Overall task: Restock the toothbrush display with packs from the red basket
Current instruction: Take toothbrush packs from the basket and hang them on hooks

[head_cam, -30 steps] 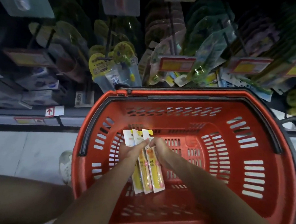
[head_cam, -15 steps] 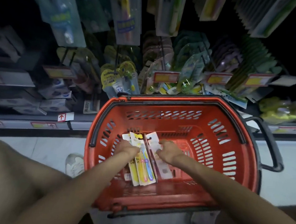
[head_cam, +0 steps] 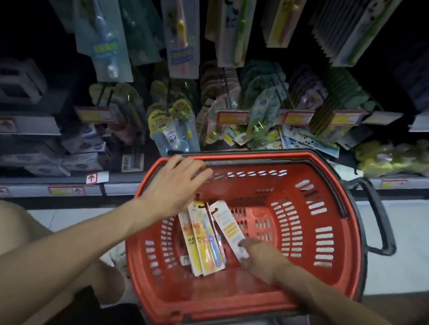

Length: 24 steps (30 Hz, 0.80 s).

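Our left hand [head_cam: 176,183], fingers spread, hovers over the red basket's [head_cam: 248,157] far rim. Our right hand [head_cam: 260,261] pinches a pack [head_cam: 228,224] lying near-to-far.

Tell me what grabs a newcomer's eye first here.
The red basket at centre stands out against the dim shelves, with a fan of bright toothbrush packs inside. The left hand spreads open over its far-left rim, while the right hand pinches the white pack at the fan's right.
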{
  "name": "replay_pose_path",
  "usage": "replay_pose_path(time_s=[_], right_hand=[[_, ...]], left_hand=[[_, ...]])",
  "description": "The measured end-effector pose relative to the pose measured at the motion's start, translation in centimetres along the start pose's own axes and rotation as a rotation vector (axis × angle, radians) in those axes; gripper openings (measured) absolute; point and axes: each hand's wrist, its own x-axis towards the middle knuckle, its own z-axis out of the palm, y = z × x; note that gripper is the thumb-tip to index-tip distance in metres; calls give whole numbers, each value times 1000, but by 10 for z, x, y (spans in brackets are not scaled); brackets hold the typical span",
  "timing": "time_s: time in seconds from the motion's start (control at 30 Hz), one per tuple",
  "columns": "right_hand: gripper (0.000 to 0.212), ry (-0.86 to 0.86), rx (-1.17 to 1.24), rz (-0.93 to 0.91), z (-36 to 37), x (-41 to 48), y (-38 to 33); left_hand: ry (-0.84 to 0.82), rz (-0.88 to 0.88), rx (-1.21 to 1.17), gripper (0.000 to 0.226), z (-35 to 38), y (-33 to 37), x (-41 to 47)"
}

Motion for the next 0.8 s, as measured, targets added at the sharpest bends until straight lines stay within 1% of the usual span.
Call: replay_pose_path(time_s=[0.1, 0.17, 0.33, 0.4, 0.5, 0.6, 0.7, 0.8], right_hand=[[40, -24, -60, -18, 21, -18, 2], [37, -51, -57, 0, 31, -25, 6], [38, -153, 8, 38, 28, -30, 8], [40, -200, 19, 42, 23, -30, 4], [50, -271, 27, 45, 19, -30, -3], [47, -332, -18, 38, 16, -36, -8], [40, -288, -10, -13, 2, -45, -12], [29, -128, 91, -88, -39, -48, -18]], left_hand=[[151, -29, 3, 84, 6, 18, -2], [210, -71, -8, 86, 5, 27, 5], [79, -90, -16, 73, 1, 27, 20], [38, -95, -29, 73, 4, 24, 28], [-21, -82, -66, 73, 13, 15, 40], [-69, -78, -100, 75, 24, 10, 38], [-54, -62, -118, 77, 28, 14, 32], [-45, -68, -118, 79, 27, 14, 28]])
